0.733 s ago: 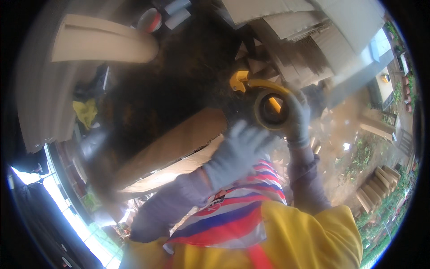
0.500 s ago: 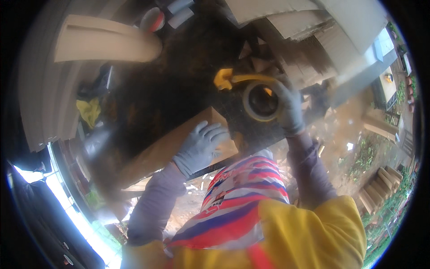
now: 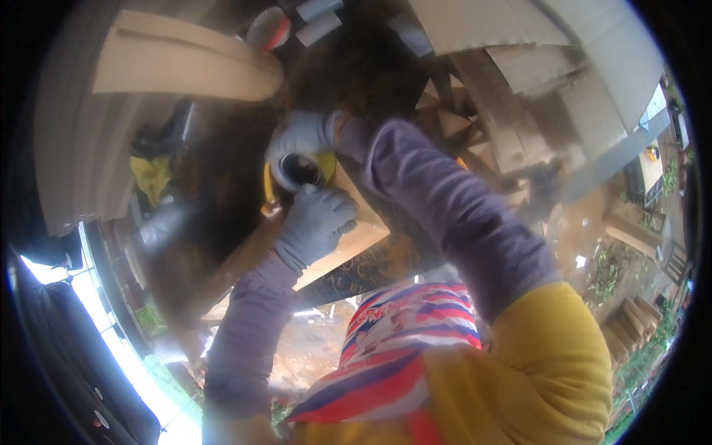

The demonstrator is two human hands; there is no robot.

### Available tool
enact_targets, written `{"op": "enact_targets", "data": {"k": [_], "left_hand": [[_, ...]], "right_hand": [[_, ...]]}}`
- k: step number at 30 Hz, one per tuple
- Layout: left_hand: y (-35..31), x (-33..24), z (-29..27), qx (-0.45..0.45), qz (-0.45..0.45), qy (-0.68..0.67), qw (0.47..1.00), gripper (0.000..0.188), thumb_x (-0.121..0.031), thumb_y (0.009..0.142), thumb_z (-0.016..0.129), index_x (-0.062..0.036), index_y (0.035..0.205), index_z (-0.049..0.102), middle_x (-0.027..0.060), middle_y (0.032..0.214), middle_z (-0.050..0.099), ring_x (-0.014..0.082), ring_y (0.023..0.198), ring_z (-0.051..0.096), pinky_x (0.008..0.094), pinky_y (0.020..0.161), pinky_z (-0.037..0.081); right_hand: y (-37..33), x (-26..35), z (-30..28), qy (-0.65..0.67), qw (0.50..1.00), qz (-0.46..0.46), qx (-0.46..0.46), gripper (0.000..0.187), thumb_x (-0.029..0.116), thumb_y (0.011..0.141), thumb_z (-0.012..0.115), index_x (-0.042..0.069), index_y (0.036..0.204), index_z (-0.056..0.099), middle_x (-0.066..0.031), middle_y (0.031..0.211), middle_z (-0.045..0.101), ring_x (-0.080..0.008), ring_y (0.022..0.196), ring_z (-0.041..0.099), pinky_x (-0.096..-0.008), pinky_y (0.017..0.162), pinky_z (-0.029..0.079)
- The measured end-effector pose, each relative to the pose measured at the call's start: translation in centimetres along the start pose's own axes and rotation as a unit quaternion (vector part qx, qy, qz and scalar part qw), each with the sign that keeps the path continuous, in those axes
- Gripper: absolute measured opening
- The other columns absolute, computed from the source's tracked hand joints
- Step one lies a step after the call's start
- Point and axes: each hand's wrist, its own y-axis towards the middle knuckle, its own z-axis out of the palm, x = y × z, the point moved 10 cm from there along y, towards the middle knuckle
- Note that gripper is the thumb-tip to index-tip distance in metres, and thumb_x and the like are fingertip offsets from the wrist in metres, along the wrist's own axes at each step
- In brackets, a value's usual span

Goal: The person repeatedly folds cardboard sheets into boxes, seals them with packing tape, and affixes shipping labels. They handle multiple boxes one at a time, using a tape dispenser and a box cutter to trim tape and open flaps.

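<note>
Grey glove on the right hand (image 3: 300, 134): fingers curled over the roll, gripping the tape dispenser (image 3: 268, 184); that arm crosses in front of the body to get there.
Left hand (image 3: 315, 224): gloved too, fingers bent, lying over the cardboard box (image 3: 365, 228) just below the roll; I cannot tell whether it pinches anything.
Yellow dispenser: a moment ago it was off to the right, apart from the box; now it has swung across to the box's far side, close against it or touching, so tape, cardboard and both hands have come together at one spot.
Box: slanted across the dark tabletop (image 3: 424, 251), partly hidden by the left hand.
Tabletop print: large pale letters beside the box's near edge.
Striped apron (image 3: 404, 322): red, white and blue, with red lettering, creased and blurred.
Brand: none that I can make out on dispenser or box.
</note>
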Motion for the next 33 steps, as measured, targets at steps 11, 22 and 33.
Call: {"op": "enact_targets", "data": {"k": [11, 22, 33], "left_hand": [[-0.6, 1.1, -2.3, -0.162, -0.006, -0.16, 0.974, 0.009, -0.01, 0.075, 0.068, -0.0147, 0.072, 0.061, 0.0009, 0.075, 0.064, 0.0239, 0.074, 0.062, 0.0379, 0.067, 0.041], [-0.8, 1.6, -1.6, -0.171, 0.013, -0.176, 0.969, 0.011, -0.013, 0.075, 0.071, -0.0121, 0.071, 0.061, 0.0023, 0.073, 0.065, 0.026, 0.071, 0.062, 0.0384, 0.066, 0.043], [-26.8, 1.3, -7.8, -0.357, -0.391, 0.236, 0.815, 0.111, -0.054, 0.051, 0.088, -0.0041, 0.14, 0.046, 0.0135, 0.139, 0.051, 0.0366, 0.128, 0.046, 0.0543, 0.107, 0.032]], "right_hand": [[-23.0, 14.4, -6.5, 0.21, 0.889, 0.407, -0.006, 0.032, 0.013, 0.089, 0.07, -0.001, 0.117, 0.067, -0.0162, 0.112, 0.068, -0.0257, 0.104, 0.066, -0.0353, 0.093, 0.052], [-26.2, 17.7, 1.5, 0.536, 0.472, 0.594, -0.37, 0.023, 0.006, 0.089, 0.059, 0.008, 0.109, 0.07, -0.0139, 0.101, 0.07, -0.0246, 0.092, 0.068, -0.0337, 0.077, 0.056], [-22.0, 24.2, 3.8, 0.064, 0.832, 0.523, -0.175, 0.042, -0.001, 0.076, 0.068, 0.006, 0.117, 0.066, -0.016, 0.106, 0.069, -0.0305, 0.098, 0.068, -0.0379, 0.083, 0.055]]}}
